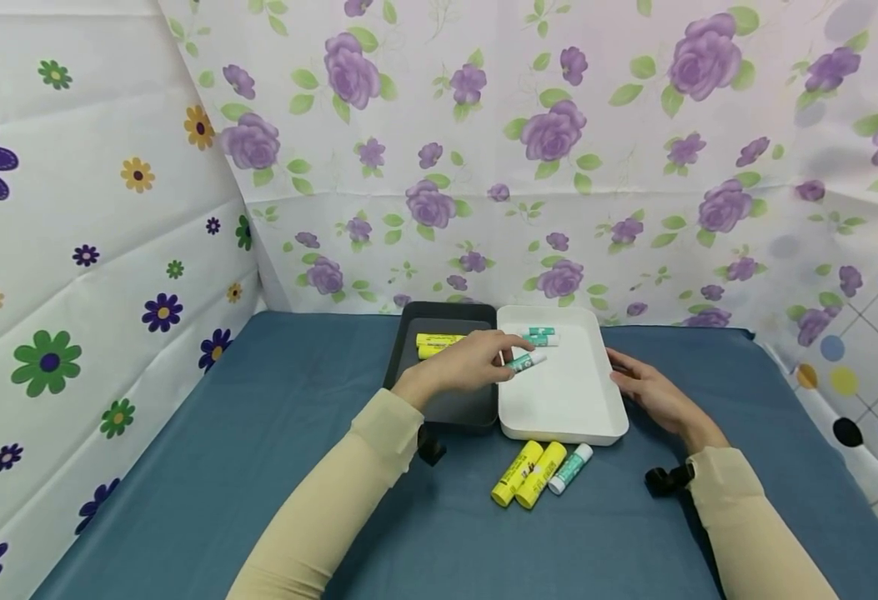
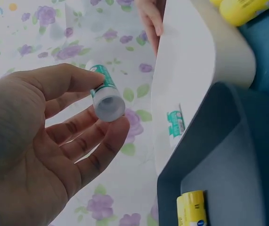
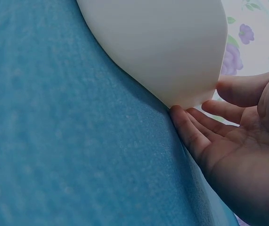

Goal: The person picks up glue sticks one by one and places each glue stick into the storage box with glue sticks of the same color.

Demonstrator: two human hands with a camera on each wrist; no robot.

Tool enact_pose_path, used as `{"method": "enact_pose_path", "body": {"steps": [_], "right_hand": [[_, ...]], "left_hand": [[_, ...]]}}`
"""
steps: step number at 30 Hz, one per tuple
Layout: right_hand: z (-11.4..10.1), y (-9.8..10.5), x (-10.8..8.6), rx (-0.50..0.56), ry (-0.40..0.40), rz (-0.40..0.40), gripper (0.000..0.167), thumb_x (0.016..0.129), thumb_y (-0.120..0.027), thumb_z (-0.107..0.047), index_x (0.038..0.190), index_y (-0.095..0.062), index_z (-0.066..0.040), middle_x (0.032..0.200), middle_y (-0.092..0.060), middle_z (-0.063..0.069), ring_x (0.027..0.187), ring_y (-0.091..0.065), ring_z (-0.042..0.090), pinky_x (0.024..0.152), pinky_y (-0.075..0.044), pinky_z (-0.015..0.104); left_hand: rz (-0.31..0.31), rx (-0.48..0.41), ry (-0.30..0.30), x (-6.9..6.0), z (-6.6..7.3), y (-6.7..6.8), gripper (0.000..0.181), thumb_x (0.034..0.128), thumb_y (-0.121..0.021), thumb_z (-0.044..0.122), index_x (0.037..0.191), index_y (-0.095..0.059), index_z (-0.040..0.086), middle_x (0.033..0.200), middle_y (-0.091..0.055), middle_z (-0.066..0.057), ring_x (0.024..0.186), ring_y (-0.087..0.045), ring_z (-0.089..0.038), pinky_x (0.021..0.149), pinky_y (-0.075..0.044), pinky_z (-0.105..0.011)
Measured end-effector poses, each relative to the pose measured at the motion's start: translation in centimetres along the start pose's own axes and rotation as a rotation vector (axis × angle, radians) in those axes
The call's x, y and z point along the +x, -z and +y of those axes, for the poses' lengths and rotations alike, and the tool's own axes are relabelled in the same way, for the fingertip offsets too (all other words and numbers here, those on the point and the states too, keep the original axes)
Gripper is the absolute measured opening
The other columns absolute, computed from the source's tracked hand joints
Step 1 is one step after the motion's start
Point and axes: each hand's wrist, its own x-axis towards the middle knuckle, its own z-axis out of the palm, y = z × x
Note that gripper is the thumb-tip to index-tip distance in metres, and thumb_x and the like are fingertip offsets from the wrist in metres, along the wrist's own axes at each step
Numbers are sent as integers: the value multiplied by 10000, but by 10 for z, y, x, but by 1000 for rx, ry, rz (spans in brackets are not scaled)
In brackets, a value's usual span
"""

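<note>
My left hand (image 1: 476, 358) pinches a green-and-white glue stick (image 1: 526, 362) between thumb and fingers, above the white tray's left side. In the left wrist view its hollow white end (image 2: 110, 108) faces the camera. Two more green glue sticks (image 1: 542, 340) lie inside the white tray (image 1: 559, 408), towards its far end. At that tray's right side, my right hand (image 1: 656, 392) holds the edge; the right wrist view shows the thumb by the rim and fingertips lower on the wall. Yellow glue sticks (image 1: 439, 340) lie in the black tray (image 1: 449, 310), partly behind my left hand.
In front of the white tray, two yellow glue sticks (image 1: 529, 475) and one green glue stick (image 1: 570, 468) lie side by side on the blue cloth (image 1: 273, 433). The trays stand against each other. A flowered sheet (image 1: 423, 150) hangs behind them.
</note>
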Motion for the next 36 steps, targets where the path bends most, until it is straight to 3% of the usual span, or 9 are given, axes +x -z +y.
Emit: {"method": "enact_pose_path", "body": {"steps": [11,23,36], "right_hand": [[0,-1,0,8,-4,8,691,1141,-445,-254,1679,-45,-84,1729,-30,205,1569,-73,449,1209,-113,672],[-1,0,-1,3,1,5,692,1141,-443,-264,1680,-44,-88,1729,-29,204,1569,-70,449,1210,-105,674],[-2,-1,-2,14,0,6,668,1150,-411,-237,1675,-38,-64,1728,-18,209,1572,-48,446,1214,-98,670]], "left_hand": [[-69,25,34,26,-5,14,470,1076,-587,139,1541,-518,166,1289,-630,-128,1040,-621,-197,825,-528,-286],[-72,59,105,55,-1,17,479,1069,-586,96,1538,-523,174,1351,-616,-133,1093,-618,-204,880,-530,-307],[-113,231,145,85,12,16,491,1058,-536,-1,1518,-552,169,1525,-538,-87,1362,-529,-252,1097,-452,-397]]}}
